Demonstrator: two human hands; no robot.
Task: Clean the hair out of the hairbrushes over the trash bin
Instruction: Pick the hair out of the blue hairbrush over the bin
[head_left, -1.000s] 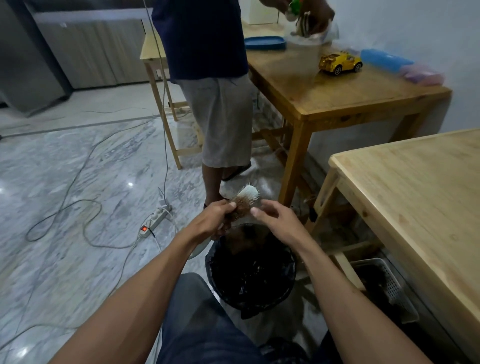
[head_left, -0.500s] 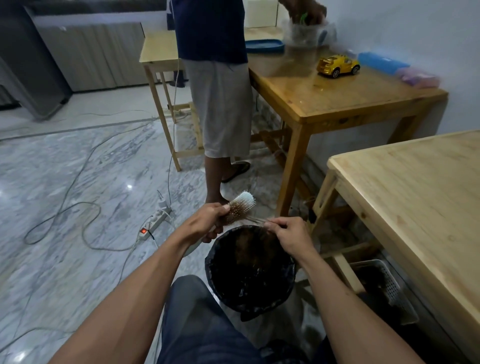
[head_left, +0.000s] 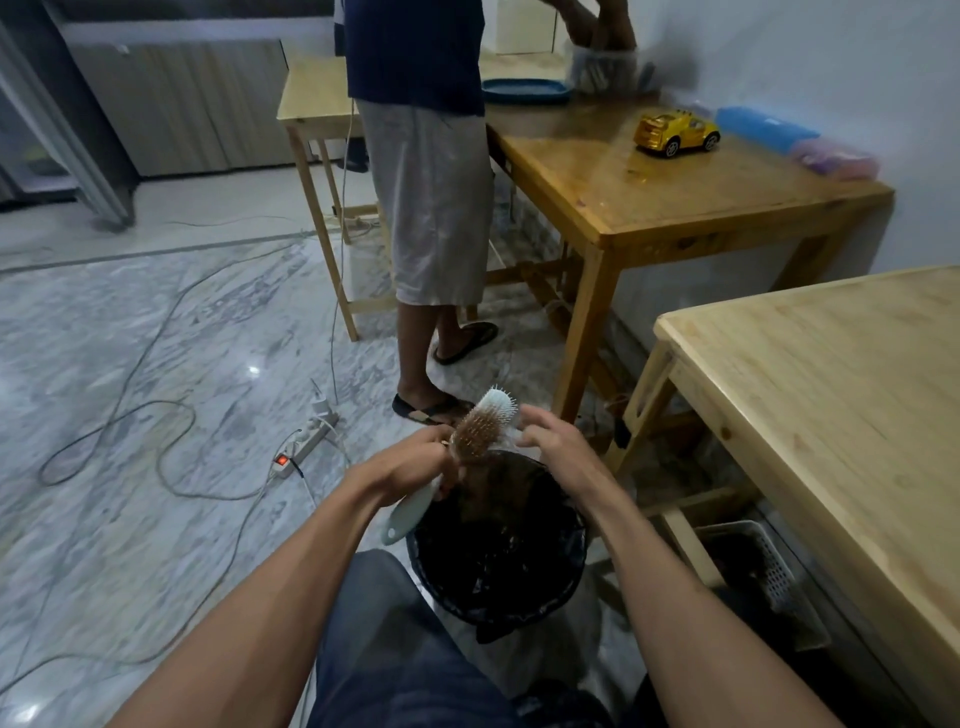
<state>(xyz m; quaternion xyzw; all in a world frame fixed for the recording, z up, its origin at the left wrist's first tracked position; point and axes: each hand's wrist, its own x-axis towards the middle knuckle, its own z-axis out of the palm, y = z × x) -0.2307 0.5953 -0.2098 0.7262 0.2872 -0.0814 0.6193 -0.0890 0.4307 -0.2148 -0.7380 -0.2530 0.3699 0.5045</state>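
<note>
A pale mint hairbrush (head_left: 485, 423) clogged with brown hair is held above the far rim of a black-lined trash bin (head_left: 498, 582) on the floor between my knees. My left hand (head_left: 415, 460) grips the brush where the handle meets the head, and the handle end pokes out below my wrist. My right hand (head_left: 553, 447) is at the right side of the bristles, fingers spread and touching the brush edge, holding nothing that I can see.
A person in grey shorts and sandals (head_left: 436, 218) stands just beyond the bin at a wooden table (head_left: 675, 208) carrying a yellow toy car (head_left: 675, 134). A light wooden table (head_left: 831, 395) is at my right, with a white basket (head_left: 763, 566) under it. A power strip (head_left: 304, 441) and cables lie on the marble floor to the left.
My right hand pulled a strand of hair away toward the bin, then came back up to the bristles with fingers spread. The brush stays over the bin in my left hand.
</note>
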